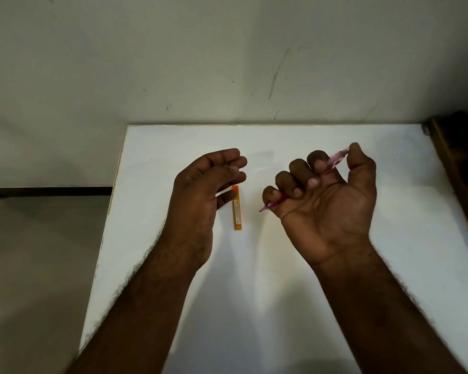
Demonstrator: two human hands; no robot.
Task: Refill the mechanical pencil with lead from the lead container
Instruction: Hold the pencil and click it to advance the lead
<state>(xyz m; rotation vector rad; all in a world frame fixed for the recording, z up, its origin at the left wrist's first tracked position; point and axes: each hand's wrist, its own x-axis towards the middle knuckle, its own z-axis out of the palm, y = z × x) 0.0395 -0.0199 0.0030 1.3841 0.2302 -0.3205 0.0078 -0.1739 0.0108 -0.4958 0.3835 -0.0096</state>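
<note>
A white table (281, 279) fills the lower middle and right of the frame, pushed up against a scuffed pale wall (200, 63) that takes up the whole top. Right of centre, the right hand (327, 201) is turned palm up and curled closed around a pink translucent mechanical pencil (335, 159); the fingers fold over its barrel, the thumb presses at its upper end near the top of the hand, and the pointed tip pokes out low on the left side of the fist, slanting down toward the table. Left of centre, the left hand (200, 190) hovers loosely cupped, fingers gently bent and a little apart, thumb tucked beneath, holding nothing that I can see. Just to the right of it, the orange lead container (237, 209) lies flat on the table, long side running up and down the frame, its upper end partly hidden behind the left fingers; whether they touch it I cannot tell. It sits between the two hands, nearer the left. A dark wooden edge (454, 163) shows at the right border.
</note>
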